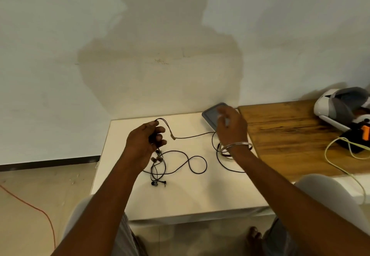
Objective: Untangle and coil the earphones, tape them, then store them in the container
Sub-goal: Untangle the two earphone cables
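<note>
Clearly the left hand [147,140] is the one at work. Its fingers [160,130] are curled in toward the palm round a gathered bunch of the thin black cable of the earphones [158,158], and a short loop of that cable stands up above the knuckles. Below the hand the rest of the cable hangs and lies in slack loops on the white table [190,199]. Small earbuds dangle just under the palm, and another bud and the plug lie at the near end of the tangle. From the splitter [173,137] a single strand runs right toward the right hand [232,127], drops behind its wrist and curves out again onto the table.

The right hand hovers over the grey container [209,115], which sits at the far right corner of the white table, just beside the wooden table [290,135]. That hand is smeared by motion. Its fingers look bent and something pale grey shows among them, but I cannot tell whether they pinch the cable or anything else. A bangle [238,145] circles the wrist.

Under the wrist a tape roll [227,155] is mostly hidden, with only a reddish-brown arc showing. The hand also covers the near right part of the container. At the right edge a white and grey headset [340,105] is cut off by the frame, and both forearms run out of view at the bottom.
</note>
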